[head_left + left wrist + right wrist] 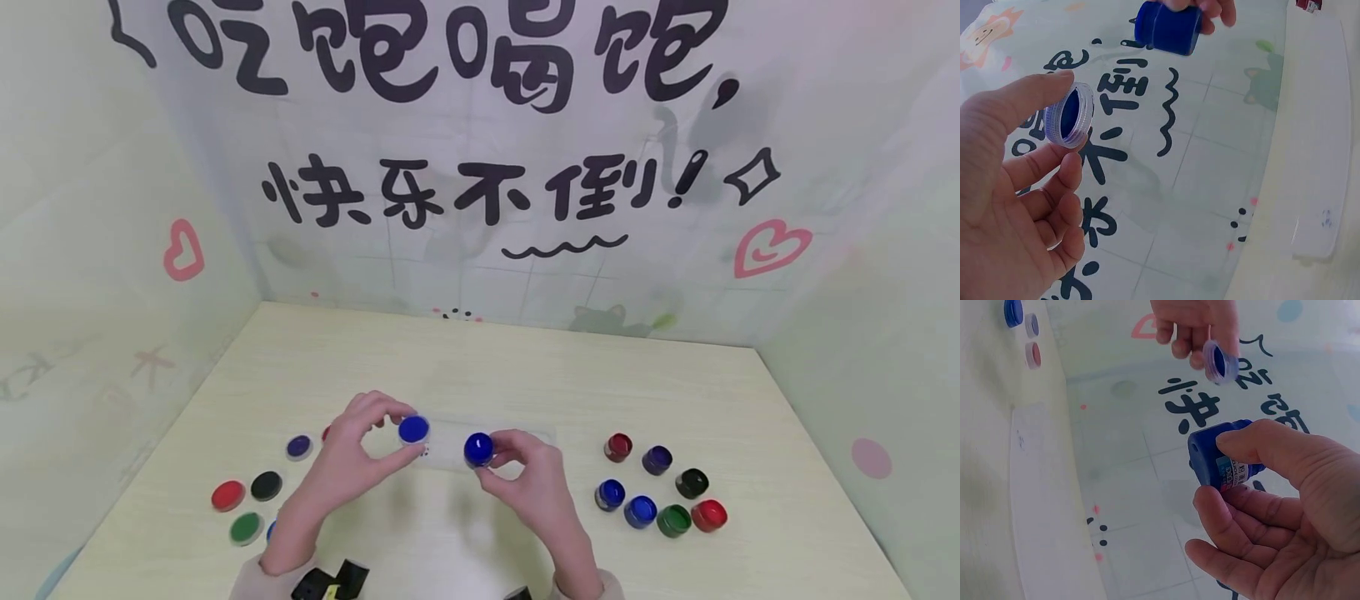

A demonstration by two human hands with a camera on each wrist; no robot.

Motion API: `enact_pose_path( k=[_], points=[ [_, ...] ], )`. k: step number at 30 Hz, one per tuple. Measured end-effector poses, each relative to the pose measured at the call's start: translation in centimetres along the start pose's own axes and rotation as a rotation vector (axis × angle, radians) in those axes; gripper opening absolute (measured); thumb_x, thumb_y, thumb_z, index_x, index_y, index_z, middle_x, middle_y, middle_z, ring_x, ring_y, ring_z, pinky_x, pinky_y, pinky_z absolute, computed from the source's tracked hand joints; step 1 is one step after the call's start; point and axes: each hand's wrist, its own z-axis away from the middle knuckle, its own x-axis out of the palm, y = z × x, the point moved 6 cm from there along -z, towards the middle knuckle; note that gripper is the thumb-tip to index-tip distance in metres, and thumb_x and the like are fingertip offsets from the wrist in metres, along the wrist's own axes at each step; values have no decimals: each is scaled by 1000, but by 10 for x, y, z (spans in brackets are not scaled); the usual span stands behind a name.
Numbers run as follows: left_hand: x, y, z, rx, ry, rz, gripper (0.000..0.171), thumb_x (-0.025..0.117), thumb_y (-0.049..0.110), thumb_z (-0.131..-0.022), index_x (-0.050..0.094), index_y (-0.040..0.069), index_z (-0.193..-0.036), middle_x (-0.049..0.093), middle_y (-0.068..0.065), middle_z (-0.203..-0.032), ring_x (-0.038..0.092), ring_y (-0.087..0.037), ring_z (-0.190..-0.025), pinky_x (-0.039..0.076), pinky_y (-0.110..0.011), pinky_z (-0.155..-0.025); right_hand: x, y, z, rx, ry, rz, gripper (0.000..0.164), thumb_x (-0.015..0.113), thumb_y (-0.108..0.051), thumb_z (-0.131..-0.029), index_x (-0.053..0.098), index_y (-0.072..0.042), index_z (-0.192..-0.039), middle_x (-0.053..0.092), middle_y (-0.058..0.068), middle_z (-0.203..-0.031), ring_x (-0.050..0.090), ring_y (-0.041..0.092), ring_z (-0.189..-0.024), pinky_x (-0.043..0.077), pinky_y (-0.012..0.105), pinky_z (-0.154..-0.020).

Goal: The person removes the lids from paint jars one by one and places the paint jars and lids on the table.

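Note:
My left hand (pixel 352 450) pinches a blue lid (pixel 413 429) between thumb and fingers. In the left wrist view the lid (pixel 1070 116) shows its clear ribbed rim. My right hand (pixel 536 475) holds a small paint jar (pixel 478 449) of blue paint, its mouth uncovered. A printed label shows on the side of this jar (pixel 1229 456) in the right wrist view. Lid and jar are held apart, a short gap between them, above a pale flat strip (pixel 450 442) on the table.
To the right stand several uncovered paint jars (pixel 641 512) in red, blue, green and dark colours. Several loose lids (pixel 228 496) lie at the left, partly hidden by the left arm. Printed cloth walls (pixel 465 275) enclose the pale table (pixel 480 358).

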Motion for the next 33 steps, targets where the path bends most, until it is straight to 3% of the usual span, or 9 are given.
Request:
enact_pose_path(
  k=[9, 16, 21, 27, 31, 33],
  points=[
    [-38, -22, 15, -91, 63, -140, 38, 82, 8, -70, 65, 9, -104, 61, 6, -93, 46, -7, -85, 42, -23, -66, -35, 24, 7, 85, 94, 48, 30, 78, 3, -67, 69, -6, -94, 69, -1, -83, 63, 10, -69, 50, 31, -76],
    [-67, -35, 38, -147, 148, -167, 33, 81, 5, -71, 67, 12, -100, 53, 6, -84, 39, -5, -78, 33, -18, -67, -72, 40, 18, 199, 182, 131, 29, 79, 3, -68, 68, -3, -95, 68, 3, -83, 64, 11, -71, 52, 33, -75],
    [-83, -59, 64, -274, 169, -258, 28, 79, 15, -76, 66, 12, -100, 52, 4, -85, 37, -7, -77, 33, -25, -63, -96, 51, 29, 280, 252, 203, 31, 79, 5, -67, 67, 0, -96, 69, 7, -84, 63, 7, -69, 52, 23, -69],
    [-101, -93, 96, -532, 98, -376, 41, 72, 33, -83, 62, 3, -109, 55, -9, -97, 39, -19, -84, 32, -34, -63, -125, 69, 47, 370, 352, 212, 31, 79, 4, -69, 66, 3, -97, 69, 14, -85, 59, -3, -67, 43, 6, -70],
    [-113, -107, 116, -681, 43, -409, 53, 68, 38, -84, 59, -4, -114, 55, -16, -99, 42, -27, -87, 30, -33, -67, -145, 96, 66, 491, 402, 238, 34, 78, -2, -72, 65, 3, -103, 68, 15, -90, 59, -5, -67, 44, 6, -68],
    [-118, -112, 125, -717, 34, -424, 54, 68, 39, -84, 59, -6, -113, 56, -16, -97, 44, -28, -85, 30, -33, -67, -155, 112, 77, 569, 425, 279, 36, 78, -6, -74, 64, 1, -106, 68, 11, -90, 59, -4, -67, 49, 14, -63]
  ],
)
